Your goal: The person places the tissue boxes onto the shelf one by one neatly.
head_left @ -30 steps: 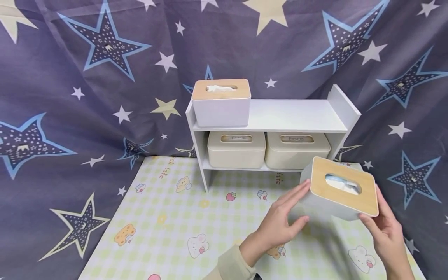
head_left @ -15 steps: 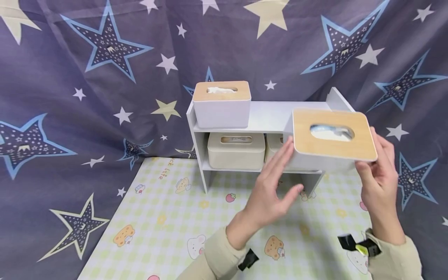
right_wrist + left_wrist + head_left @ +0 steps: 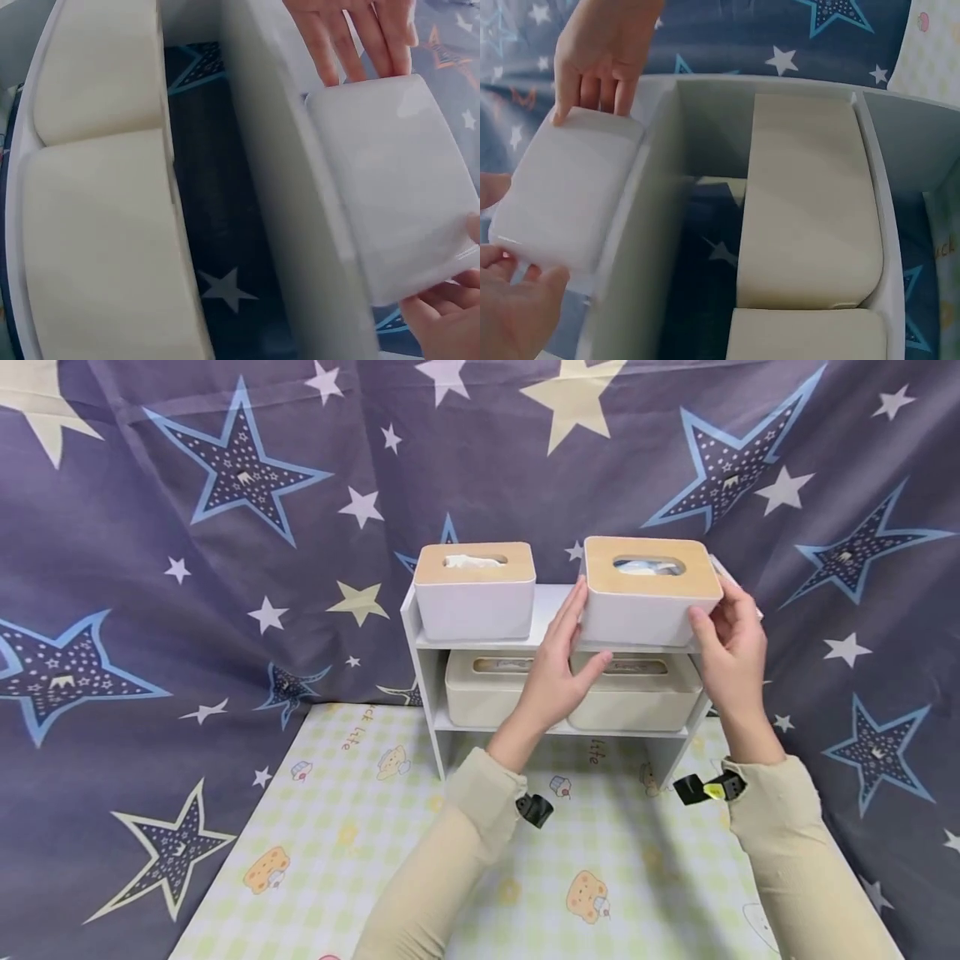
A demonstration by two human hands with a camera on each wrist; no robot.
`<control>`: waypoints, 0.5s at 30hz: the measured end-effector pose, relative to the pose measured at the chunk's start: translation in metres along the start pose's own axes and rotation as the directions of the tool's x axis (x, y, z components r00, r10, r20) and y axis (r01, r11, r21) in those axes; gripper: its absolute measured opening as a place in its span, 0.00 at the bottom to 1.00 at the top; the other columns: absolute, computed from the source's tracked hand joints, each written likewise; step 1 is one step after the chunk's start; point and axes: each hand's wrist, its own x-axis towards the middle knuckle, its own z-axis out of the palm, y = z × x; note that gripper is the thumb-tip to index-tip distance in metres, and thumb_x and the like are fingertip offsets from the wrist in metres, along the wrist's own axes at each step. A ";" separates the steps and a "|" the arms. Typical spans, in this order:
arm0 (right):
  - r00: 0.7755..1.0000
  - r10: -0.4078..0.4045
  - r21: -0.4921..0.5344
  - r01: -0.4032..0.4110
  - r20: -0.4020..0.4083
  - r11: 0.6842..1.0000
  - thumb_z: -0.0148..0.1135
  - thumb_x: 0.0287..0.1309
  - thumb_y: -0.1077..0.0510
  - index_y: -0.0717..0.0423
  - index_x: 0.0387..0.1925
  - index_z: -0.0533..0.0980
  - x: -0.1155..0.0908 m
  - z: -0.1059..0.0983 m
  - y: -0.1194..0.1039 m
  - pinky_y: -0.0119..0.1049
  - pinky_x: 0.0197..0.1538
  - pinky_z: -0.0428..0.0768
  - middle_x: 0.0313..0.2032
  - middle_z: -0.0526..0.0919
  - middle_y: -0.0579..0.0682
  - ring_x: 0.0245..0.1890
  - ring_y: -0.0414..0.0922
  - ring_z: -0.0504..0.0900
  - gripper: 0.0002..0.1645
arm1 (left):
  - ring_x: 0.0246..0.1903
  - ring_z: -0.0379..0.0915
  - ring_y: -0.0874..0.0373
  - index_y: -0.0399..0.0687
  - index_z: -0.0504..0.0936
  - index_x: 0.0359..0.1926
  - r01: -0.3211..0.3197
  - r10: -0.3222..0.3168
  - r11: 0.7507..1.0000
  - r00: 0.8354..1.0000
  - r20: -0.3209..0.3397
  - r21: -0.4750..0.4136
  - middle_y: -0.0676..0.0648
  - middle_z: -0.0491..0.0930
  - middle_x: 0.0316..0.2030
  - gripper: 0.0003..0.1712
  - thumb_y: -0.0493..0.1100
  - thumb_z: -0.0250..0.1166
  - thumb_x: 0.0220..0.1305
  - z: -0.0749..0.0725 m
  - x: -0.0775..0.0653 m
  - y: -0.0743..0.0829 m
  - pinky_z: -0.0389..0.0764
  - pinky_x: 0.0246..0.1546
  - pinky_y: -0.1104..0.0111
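Note:
A white tissue box point(image 3: 637, 618) with a light wooden lid is at the right half of the shelf rack's point(image 3: 546, 643) upper board; whether its base touches the board I cannot tell. My left hand point(image 3: 553, 681) lays straight fingers along its left side, with the thumb apart from it. On the right end, my right hand point(image 3: 738, 660) grips the box, thumb on the front and fingers round the side. The right wrist view shows the box's plain white face point(image 3: 397, 187) between both hands. A matching tissue box point(image 3: 475, 606) stands on the upper board's left.
Two cream tissue boxes sit side by side on the lower board, the left one point(image 3: 480, 693) and the right one point(image 3: 637, 702). The rack stands on a checked tablecloth point(image 3: 337, 860). A dark star-patterned curtain point(image 3: 247, 552) hangs behind and around.
Both hands have moved the white tissue box up and leftward from the rack's right front to its upper board. The box has levelled from a tilt. The other boxes stayed put.

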 end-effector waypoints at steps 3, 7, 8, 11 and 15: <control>0.999 0.008 0.007 -0.009 0.046 1.000 0.56 0.69 0.65 0.63 0.71 0.63 0.007 0.007 0.005 0.35 0.73 0.71 0.70 0.70 0.60 0.69 0.45 0.71 0.31 | 0.79 0.42 0.59 0.43 0.46 0.79 0.057 -0.057 0.998 0.998 0.015 -0.015 0.50 0.41 0.81 0.48 0.33 0.63 0.66 -0.001 0.007 -0.007 0.57 0.76 0.69; 0.994 0.038 -0.019 -0.036 0.104 0.999 0.56 0.69 0.64 0.59 0.75 0.58 0.011 0.011 0.006 0.37 0.75 0.68 0.73 0.66 0.58 0.72 0.46 0.66 0.36 | 0.79 0.40 0.59 0.44 0.44 0.80 0.070 -0.070 0.998 0.997 0.024 -0.004 0.49 0.39 0.81 0.49 0.33 0.63 0.66 0.000 0.012 -0.011 0.56 0.77 0.71; 0.992 0.049 -0.027 -0.046 0.115 0.999 0.55 0.69 0.63 0.58 0.76 0.55 0.011 0.010 0.006 0.37 0.76 0.66 0.74 0.63 0.58 0.74 0.46 0.64 0.38 | 0.79 0.40 0.59 0.44 0.44 0.80 0.065 -0.065 0.998 0.998 0.027 0.009 0.49 0.39 0.81 0.49 0.34 0.63 0.66 0.000 0.011 -0.011 0.56 0.77 0.71; 0.990 0.069 -0.073 -0.060 0.125 0.996 0.56 0.69 0.63 0.58 0.78 0.49 0.007 0.006 0.005 0.37 0.79 0.61 0.77 0.57 0.56 0.77 0.47 0.58 0.42 | 0.80 0.37 0.59 0.44 0.43 0.80 0.032 -0.035 0.997 0.999 0.037 0.071 0.48 0.38 0.81 0.50 0.37 0.64 0.67 -0.002 0.006 -0.010 0.53 0.78 0.68; 0.995 0.022 -0.132 -0.010 0.093 0.991 0.57 0.67 0.65 0.59 0.78 0.50 -0.006 -0.007 0.003 0.38 0.80 0.56 0.78 0.52 0.56 0.79 0.50 0.53 0.43 | 0.80 0.38 0.58 0.44 0.49 0.79 -0.048 0.042 0.986 0.998 0.043 0.162 0.48 0.40 0.81 0.47 0.41 0.65 0.66 -0.008 -0.011 -0.001 0.49 0.80 0.63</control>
